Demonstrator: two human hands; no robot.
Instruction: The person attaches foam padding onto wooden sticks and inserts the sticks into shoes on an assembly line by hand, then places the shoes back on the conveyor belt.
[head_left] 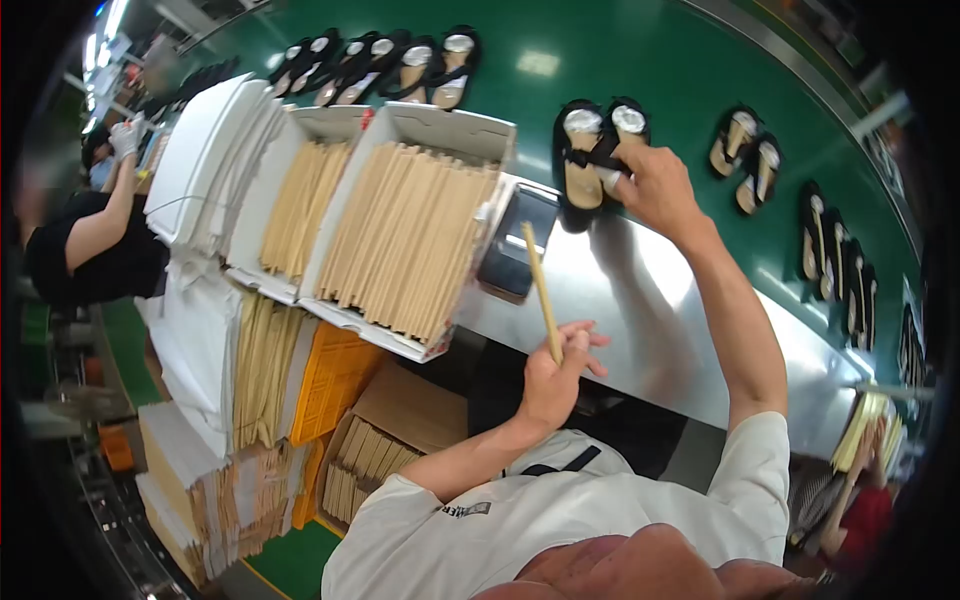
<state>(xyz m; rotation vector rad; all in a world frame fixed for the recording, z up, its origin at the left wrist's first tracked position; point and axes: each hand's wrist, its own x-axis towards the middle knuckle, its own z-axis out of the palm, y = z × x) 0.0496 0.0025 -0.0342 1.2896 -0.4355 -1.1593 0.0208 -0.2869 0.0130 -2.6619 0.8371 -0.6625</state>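
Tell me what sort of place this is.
Probably a shoe factory's packing line: sandals in pairs along a green work surface, white boxes packed with tan strips, and another worker nearby.

The stick's (541,290) lower end is hidden by the left hand (556,380), the print (467,509) (small, creased) is partly unreadable, and a co-worker's head (38,185) is blurred.
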